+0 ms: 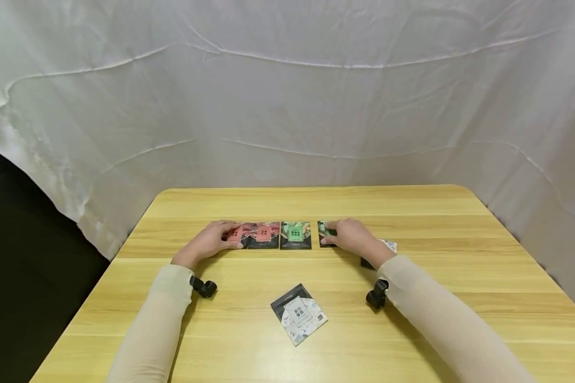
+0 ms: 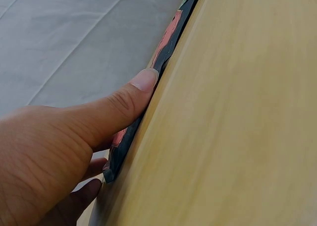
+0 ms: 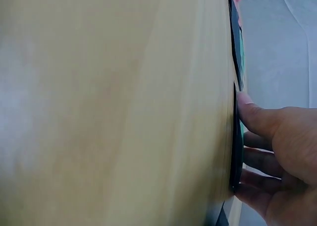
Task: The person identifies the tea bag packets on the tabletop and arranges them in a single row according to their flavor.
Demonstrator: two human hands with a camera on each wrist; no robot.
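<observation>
Along the back of the table lies a row of flat square sachets. My left hand point(image 1: 211, 240) rests on the leftmost red sachet point(image 1: 235, 234), its thumb along the near side and fingers partly covering it. To its right, touching, is another red sachet point(image 1: 263, 235), then a green sachet point(image 1: 295, 235). Past a small gap, my right hand point(image 1: 352, 235) holds a second green sachet point(image 1: 323, 234) with thumb and fingers at its edges, hiding most of it. In the right wrist view, that sachet's dark edge point(image 3: 237, 151) is beside the fingers.
A white and black sachet point(image 1: 299, 314) lies turned askew nearer the front. Another white-printed sachet point(image 1: 391, 246) is partly hidden beneath my right wrist. The wooden table point(image 1: 230, 340) ends at a pale hanging cloth point(image 1: 287, 117) at the back.
</observation>
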